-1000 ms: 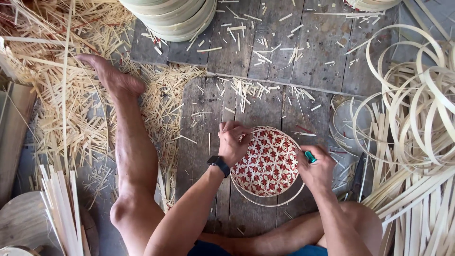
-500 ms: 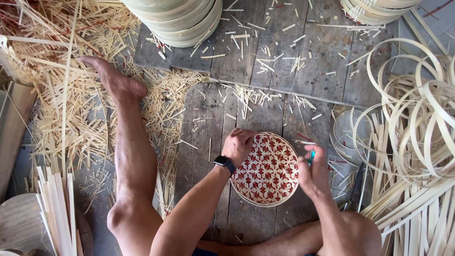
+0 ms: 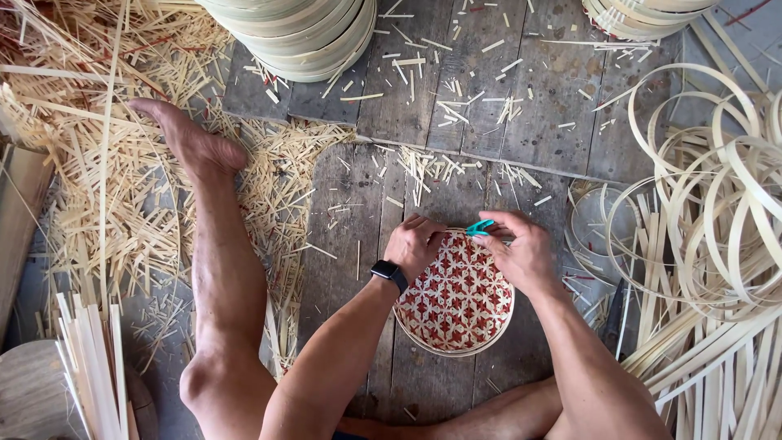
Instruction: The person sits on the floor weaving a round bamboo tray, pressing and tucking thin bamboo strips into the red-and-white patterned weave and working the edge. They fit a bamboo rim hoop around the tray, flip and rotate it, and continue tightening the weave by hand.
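Low centre of the frame, the left hand (image 3: pixel 417 244) grips the basket's (image 3: pixel 456 301) far rim to steady it, while the right hand (image 3: pixel 521 251) pinches a teal tool (image 3: pixel 479 227) against that rim.

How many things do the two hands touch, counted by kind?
Round woven tray, red and pale pattern, under both the left hand and the right hand: 1
Small teal tool in the right hand: 1
Total: 2
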